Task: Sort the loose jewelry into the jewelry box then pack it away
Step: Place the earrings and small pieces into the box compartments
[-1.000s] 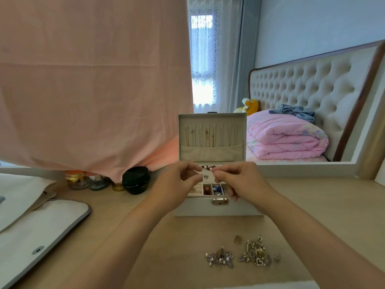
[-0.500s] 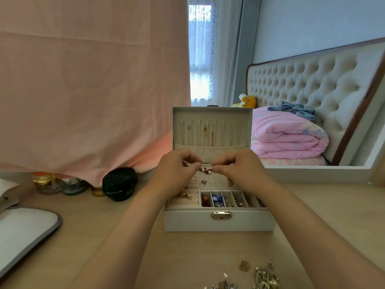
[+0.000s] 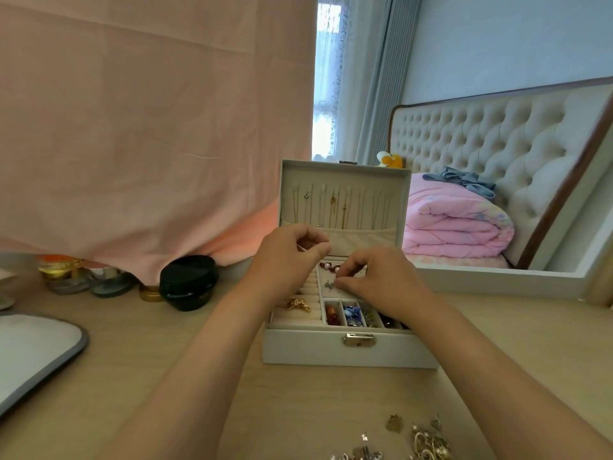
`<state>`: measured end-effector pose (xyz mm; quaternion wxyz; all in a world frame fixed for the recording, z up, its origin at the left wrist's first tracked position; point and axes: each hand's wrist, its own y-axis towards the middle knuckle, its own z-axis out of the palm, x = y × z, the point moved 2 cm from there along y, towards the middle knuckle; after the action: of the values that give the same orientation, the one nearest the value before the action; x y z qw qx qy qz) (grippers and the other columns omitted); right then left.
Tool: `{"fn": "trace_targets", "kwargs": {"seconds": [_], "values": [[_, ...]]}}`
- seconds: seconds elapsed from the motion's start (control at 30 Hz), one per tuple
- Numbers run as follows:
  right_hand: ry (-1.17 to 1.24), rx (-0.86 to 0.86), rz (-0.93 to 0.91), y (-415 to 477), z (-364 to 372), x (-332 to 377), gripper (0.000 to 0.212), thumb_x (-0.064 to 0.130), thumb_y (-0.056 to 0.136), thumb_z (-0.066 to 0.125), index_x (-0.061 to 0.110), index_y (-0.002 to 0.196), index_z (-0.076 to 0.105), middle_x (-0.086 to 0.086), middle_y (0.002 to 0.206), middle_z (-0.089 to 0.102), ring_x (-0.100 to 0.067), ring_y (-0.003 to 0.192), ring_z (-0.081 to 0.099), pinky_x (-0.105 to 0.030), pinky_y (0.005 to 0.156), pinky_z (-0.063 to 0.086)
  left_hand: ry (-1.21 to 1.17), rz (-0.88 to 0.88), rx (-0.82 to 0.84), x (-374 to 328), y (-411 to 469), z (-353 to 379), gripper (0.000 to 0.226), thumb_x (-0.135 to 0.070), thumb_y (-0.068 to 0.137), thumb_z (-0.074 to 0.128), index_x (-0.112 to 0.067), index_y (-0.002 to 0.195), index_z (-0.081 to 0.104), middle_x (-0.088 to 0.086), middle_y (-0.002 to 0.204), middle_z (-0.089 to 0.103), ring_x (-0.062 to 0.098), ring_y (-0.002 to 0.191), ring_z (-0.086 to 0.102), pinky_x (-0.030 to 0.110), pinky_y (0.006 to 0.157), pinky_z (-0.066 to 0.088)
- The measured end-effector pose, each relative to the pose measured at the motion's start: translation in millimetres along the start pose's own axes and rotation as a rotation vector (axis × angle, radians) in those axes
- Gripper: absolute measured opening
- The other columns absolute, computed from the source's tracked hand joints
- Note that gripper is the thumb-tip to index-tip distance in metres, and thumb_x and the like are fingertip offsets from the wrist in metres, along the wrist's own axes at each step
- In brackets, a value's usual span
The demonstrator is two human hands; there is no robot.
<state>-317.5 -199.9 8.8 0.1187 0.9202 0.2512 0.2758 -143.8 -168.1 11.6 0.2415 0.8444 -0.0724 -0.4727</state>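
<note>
Hands parted since half a second back; right hand (image 3: 381, 282) dropped to the stud panel (image 3: 326, 277) of the open jewelry box (image 3: 348, 351). Wooden table (image 3: 166, 360), bed (image 3: 481, 137) at 2 o'clock. Left hand (image 3: 287, 257) pinches a thin pale piece (image 3: 300, 248); right fingers (image 3: 350, 270) curl down, and I cannot tell whether they hold anything. Loose jewelry (image 3: 424, 441) at 5 o'clock, at the view's lower edge.

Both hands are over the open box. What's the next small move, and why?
Probably press down with the right hand and let go: its fingers rest on the pale perforated earring panel of the open white jewelry box, though what they hold is hidden. The left hand pinches a thin pale piece, and loose metal jewelry waits on the light wooden table.
</note>
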Motion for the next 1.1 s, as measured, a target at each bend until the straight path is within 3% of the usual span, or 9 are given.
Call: {"fn": "trace_targets", "kwargs": {"seconds": [0.17,0.3,0.47,0.6,0.67,0.73,0.97,1.1], "values": [[0.002,-0.006,0.001,1.2,0.8,-3.3,0.005,0.038,0.081,0.08,0.034,0.082,0.076,0.021,0.083,0.069,0.003,0.084,0.061,-0.03,0.08,0.053,0.002,-0.012,-0.006,1.4,-0.2,-1.2,0.005,-0.026,0.091,0.071,-0.03,0.094,0.071,-0.013,0.086,0.068,0.003,0.08,0.063,0.029,0.081,0.056],[0.034,0.106,-0.023,4.0,-0.7,-7.4,0.002,0.035,0.084,0.077,0.037,0.085,0.078,0.022,0.091,0.07,0.002,0.09,0.061,-0.032,0.086,0.053,0.005,-0.019,0.011,3.3,-1.3,0.4,0.006,-0.027,0.091,0.071,-0.028,0.096,0.072,-0.013,0.087,0.068,0.002,0.081,0.063,0.025,0.079,0.055],[0.043,0.204,-0.037,4.4,-6.6,-9.5,0.013,0.028,0.088,0.07,0.036,0.091,0.078,0.021,0.099,0.07,0.01,0.083,0.059,-0.022,0.079,0.047,-0.027,-0.036,0.037,0.2,-2.3,2.9,0.008,-0.026,0.091,0.071,-0.028,0.099,0.071,-0.011,0.088,0.069,0.003,0.08,0.065,0.022,0.077,0.055],[0.247,0.057,-0.062,4.6,-18.5,-6.9,0.017,0.014,0.091,0.069,0.027,0.1,0.075,0.012,0.098,0.072,0.013,0.067,0.06,-0.012,0.069,0.043,-0.131,-0.104,0.038,-5.7,-3.9,3.8,0.007,-0.026,0.091,0.072,-0.027,0.097,0.069,-0.005,0.087,0.072,0.002,0.071,0.066,0.014,0.065,0.05],[0.368,0.014,-0.081,3.4,-26.7,0.1,0.019,0.01,0.087,0.073,0.024,0.101,0.074,0.008,0.094,0.074,0.003,0.055,0.06,-0.018,0.06,0.052,-0.202,-0.143,0.053,-9.7,-5.1,6.6,0.008,-0.026,0.09,0.073,-0.022,0.097,0.07,-0.002,0.086,0.074,0.002,0.067,0.066,0.012,0.059,0.047],[0.414,0.006,-0.111,2.4,-31.6,6.9,0.022,0.012,0.083,0.078,0.025,0.1,0.074,0.009,0.093,0.075,-0.007,0.054,0.061,-0.025,0.06,0.057,-0.284,-0.18,0.062,-14.2,-6.5,9.4,0.011,-0.025,0.089,0.074,-0.017,0.096,0.071,-0.001,0.081,0.075,0.003,0.064,0.066,0.013,0.055,0.046],[0.48,-0.154,-0.102,0.6,-37.3,8.6,0.009,0.019,0.08,0.082,0.025,0.085,0.079,0.015,0.066,0.07,-0.004,0.049,0.057,-0.018,0.056,0.052,-0.393,-0.272,0.057,-24.7,-9.3,10.5,0.018,-0.04,0.089,0.071,-0.025,0.098,0.076,-0.009,0.089,0.077,0.004,0.073,0.068,0.026,0.068,0.053],[0.508,-0.201,-0.096,0.3,-38.4,6.9,0.007,0.021,0.082,0.082,0.027,0.083,0.079,0.013,0.069,0.073,-0.009,0.05,0.06,-0.02,0.056,0.054,-0.437,-0.277,0.092,-28.9,-10.5,9.4,0.014,-0.032,0.092,0.069,-0.025,0.101,0.076,-0.008,0.095,0.077,0.01,0.079,0.068,0.027,0.071,0.053]]}}
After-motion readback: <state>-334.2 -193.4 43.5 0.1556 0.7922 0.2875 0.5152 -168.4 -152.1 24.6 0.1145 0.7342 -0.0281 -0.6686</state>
